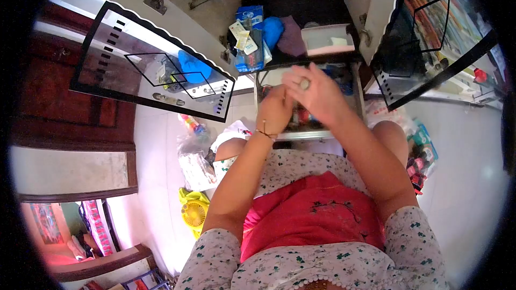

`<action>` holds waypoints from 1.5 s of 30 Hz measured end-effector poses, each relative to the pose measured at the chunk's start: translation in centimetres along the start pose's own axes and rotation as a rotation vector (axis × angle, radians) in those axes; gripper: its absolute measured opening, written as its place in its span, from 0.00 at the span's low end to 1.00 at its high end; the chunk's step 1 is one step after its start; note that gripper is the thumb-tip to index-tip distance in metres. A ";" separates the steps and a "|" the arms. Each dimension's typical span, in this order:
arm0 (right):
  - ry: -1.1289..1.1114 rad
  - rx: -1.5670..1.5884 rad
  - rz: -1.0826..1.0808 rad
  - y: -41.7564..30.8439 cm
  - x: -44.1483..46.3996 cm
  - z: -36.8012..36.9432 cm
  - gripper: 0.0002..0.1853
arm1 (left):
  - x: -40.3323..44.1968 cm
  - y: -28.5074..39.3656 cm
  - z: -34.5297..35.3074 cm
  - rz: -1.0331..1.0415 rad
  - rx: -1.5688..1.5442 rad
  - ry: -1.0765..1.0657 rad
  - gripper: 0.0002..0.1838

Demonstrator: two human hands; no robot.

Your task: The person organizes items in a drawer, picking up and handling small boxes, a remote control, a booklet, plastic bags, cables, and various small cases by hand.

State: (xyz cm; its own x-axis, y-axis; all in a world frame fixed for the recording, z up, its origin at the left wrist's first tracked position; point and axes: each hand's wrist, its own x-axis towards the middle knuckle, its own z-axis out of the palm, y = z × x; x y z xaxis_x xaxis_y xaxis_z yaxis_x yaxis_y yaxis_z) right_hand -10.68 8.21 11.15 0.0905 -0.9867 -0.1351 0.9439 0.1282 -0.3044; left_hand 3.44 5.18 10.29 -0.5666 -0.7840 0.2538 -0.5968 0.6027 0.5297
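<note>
Above an open drawer (307,135), my two hands meet, their fingertips close together. My left hand (274,111) is closed, with its fingers curled inward and a thin bracelet (265,133) on the wrist. Over its fingers reaches my right hand (320,95), wearing a large ring (305,83); its fingers look bent in a pinch, slightly blurred. Whatever is between the fingers, if anything, is hidden. Small mixed items fill the drawer beneath, partly covered by my hands. A red cloth (317,215) lies across my lap.
Glass cabinet doors stand open at left (156,70) and right (430,43). On the dark shelf (306,2) are a blue packet (250,56), a blue bundle (273,31), a purple cloth (290,36) and a pale box (328,45). A yellow fan (194,213) and plastic bags (194,164) lie on the floor.
</note>
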 end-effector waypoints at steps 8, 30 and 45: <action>0.296 -0.056 -0.004 2.7 0.5 -4.1 0.12 | -0.1 1.8 1.2 0.051 -0.222 -0.025 0.13; -0.071 -1.219 -0.082 6.4 -5.6 1.0 0.10 | 19.0 -20.4 -3.4 -0.251 0.430 0.171 0.12; -0.400 -1.538 0.007 9.3 -8.3 0.5 0.14 | 12.8 -5.8 -1.3 0.396 0.253 0.229 0.24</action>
State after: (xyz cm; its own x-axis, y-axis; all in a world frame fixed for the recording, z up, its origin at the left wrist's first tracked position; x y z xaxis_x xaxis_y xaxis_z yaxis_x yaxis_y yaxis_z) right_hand -2.51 17.51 9.92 0.4015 -0.9154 0.0298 -0.2422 -0.1375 -0.9604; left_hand 0.39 -8.52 11.56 -0.6547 -0.4844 0.5803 -0.4971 0.8542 0.1522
